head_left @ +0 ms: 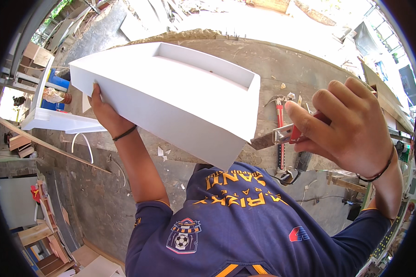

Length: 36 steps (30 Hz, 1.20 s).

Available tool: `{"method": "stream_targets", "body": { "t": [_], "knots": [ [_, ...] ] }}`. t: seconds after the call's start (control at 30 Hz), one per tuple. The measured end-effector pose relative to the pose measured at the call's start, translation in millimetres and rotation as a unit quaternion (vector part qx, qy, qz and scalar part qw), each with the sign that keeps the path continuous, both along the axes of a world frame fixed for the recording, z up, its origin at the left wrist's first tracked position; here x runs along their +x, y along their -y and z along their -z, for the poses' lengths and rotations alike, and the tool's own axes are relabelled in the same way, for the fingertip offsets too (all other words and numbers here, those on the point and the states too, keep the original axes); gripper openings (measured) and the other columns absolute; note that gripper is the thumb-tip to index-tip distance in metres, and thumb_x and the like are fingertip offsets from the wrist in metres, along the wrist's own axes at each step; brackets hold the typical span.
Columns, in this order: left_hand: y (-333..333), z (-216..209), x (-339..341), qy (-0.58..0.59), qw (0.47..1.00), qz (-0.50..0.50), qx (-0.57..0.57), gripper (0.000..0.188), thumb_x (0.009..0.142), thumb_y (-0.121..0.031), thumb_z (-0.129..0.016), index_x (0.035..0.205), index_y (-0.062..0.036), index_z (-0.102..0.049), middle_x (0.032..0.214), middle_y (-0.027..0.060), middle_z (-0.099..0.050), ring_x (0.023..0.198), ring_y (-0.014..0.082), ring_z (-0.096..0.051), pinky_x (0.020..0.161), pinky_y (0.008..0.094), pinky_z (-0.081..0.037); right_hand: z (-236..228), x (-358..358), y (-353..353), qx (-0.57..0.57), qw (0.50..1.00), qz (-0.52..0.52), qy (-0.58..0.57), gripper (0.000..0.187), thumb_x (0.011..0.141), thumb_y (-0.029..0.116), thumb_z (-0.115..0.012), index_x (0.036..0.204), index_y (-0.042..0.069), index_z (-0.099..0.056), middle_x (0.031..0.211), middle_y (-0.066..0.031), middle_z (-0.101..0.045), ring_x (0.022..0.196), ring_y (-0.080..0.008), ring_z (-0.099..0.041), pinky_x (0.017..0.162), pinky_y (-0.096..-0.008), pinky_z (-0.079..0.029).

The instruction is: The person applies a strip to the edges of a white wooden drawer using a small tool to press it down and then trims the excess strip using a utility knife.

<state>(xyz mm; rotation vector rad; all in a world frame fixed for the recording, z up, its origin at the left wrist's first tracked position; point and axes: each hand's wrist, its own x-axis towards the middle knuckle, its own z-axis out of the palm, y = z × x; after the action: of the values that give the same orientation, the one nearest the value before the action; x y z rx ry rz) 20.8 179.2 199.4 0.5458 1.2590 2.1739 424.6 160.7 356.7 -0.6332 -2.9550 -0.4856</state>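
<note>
A white box-shaped panel (166,111) with a raised rim and a shallow recess along its far side is held up, tilted, before my chest. My left hand (107,111) grips its near left side; one fingertip shows against the white face and the other fingers are largely hidden. In my right hand (344,122) is a red utility knife (285,135), its dark blade pointing left. The blade's tip touches or almost touches the panel's near right corner; I cannot tell which.
A claw hammer (280,115) with a red and black handle lies on the worn worktable (208,53), among small white scraps (161,151). Another white panel piece (64,121) rests at left, beside a curled white strip (82,147). A dark power tool (303,161) sits near the hammer.
</note>
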Motion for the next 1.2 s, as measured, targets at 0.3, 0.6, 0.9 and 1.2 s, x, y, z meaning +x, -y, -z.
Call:
{"method": "stream_targets", "body": {
  "t": [0.3,0.6,0.9,1.2],
  "knots": [
    [2,3,-7,0.032,0.999,0.032,0.017,0.040,0.099,-0.025,-0.047,0.132,-0.0044,-0.039,0.120,0.0145,-0.054,0.107,0.0262,-0.060,0.087,0.0388,-0.053,-2,-6,-7,-0.034,0.999,-0.012,-0.009,0.058,0.063,0.046,-0.074,0.112,0.016,-0.065,0.077,0.0020,-0.046,0.068,-0.0134,-0.048,0.062,-0.0324,-0.039],
    [3,6,-9,0.018,0.999,0.027,0.019,0.044,0.098,-0.026,-0.049,0.134,-0.0042,-0.038,0.121,0.0149,-0.054,0.107,0.0265,-0.060,0.087,0.0395,-0.053,1,-9,-10,-0.035,0.999,-0.023,-0.008,0.059,0.063,0.047,-0.076,0.113,0.017,-0.066,0.076,0.0025,-0.047,0.068,-0.0132,-0.048,0.062,-0.0321,-0.039],
    [5,8,-8,0.023,0.999,0.007,0.021,0.045,0.097,-0.027,-0.051,0.133,-0.0014,-0.040,0.119,0.0148,-0.055,0.107,0.0268,-0.059,0.089,0.0390,-0.052,2,-14,-1,-0.005,1.000,-0.009,0.006,0.057,0.062,0.045,-0.076,0.110,0.017,-0.066,0.076,0.0023,-0.046,0.067,-0.0130,-0.048,0.059,-0.0318,-0.037],
    [3,5,-7,0.010,1.000,0.006,0.014,0.047,0.097,-0.025,-0.052,0.136,-0.0044,-0.037,0.122,0.0146,-0.052,0.110,0.0270,-0.058,0.089,0.0397,-0.052,9,-22,10,0.005,1.000,0.017,-0.015,0.054,0.067,0.042,-0.077,0.110,0.013,-0.064,0.081,0.0004,-0.049,0.069,-0.0132,-0.049,0.058,-0.0321,-0.037]
  ]
}}
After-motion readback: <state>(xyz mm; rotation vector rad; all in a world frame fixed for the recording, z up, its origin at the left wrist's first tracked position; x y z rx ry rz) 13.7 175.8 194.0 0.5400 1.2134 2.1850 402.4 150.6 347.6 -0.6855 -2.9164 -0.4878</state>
